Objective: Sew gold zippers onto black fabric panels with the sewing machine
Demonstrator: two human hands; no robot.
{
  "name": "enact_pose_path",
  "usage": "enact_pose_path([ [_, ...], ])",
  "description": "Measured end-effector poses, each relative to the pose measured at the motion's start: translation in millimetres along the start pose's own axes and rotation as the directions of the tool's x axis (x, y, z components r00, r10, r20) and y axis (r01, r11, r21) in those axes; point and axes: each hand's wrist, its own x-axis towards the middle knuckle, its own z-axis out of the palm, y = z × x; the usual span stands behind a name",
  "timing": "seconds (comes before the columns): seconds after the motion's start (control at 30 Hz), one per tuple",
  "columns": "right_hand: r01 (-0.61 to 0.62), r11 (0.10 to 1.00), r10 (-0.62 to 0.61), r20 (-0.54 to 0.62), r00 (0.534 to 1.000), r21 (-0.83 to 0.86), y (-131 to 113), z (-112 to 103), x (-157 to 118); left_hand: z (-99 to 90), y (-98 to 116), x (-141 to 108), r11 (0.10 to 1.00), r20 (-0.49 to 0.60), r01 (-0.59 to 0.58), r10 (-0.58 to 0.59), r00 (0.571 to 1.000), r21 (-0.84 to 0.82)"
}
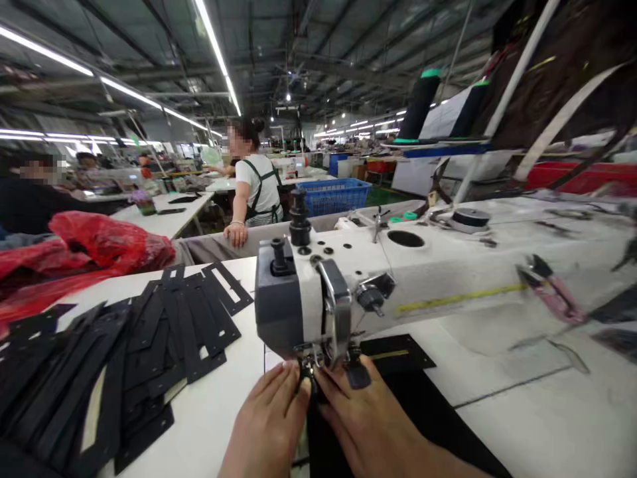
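Note:
A white and grey sewing machine (279, 302) stands in the middle, its needle area directly in front of my fingertips. Black fabric (423, 411) lies under the needle area and stretches toward the lower right. My left hand (271, 418) is at the left of the presser foot, fingers pressed together on a dark edge of the work. On the other side, my right hand (365, 411) rests on the black fabric with its fingers stretched out flat. The fingertips of both hands are close together, partly hidden by the machine head.
Many black strips and frames (174, 318) are piled on the white table (209, 411) at left, beside red plastic (109, 245). A person (261, 182) stands behind the table near a blue basket (333, 196). Pink-handled snips (555, 292) are on the machine arm.

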Motion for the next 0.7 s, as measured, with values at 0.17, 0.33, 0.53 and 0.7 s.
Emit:
enact_pose_path([
  [0.17,-0.019,0.999,0.022,-0.074,0.997,0.046,2.5,2.1,-2.3,-4.5,-4.7,-3.8,1.0,0.074,-0.023,0.022,0.997,0.011],
  [0.33,-0.062,0.996,0.063,-0.008,0.998,0.064,-0.9,-3.0,0.8,-1.0,-4.3,-7.3,0.999,0.071,0.012,-0.009,0.997,-0.04],
  [0.53,-0.089,0.994,0.086,0.044,0.995,0.065,-4.3,-7.6,0.5,-1.8,-2.4,-6.8,0.999,0.07,0.018,-0.014,0.997,-0.052],
  [0.7,-0.077,0.996,0.076,0.03,0.997,0.045,-5.3,-7.6,2.3,-0.2,-3.4,-8.2,0.999,0.043,0.029,-0.027,0.999,-0.042],
])
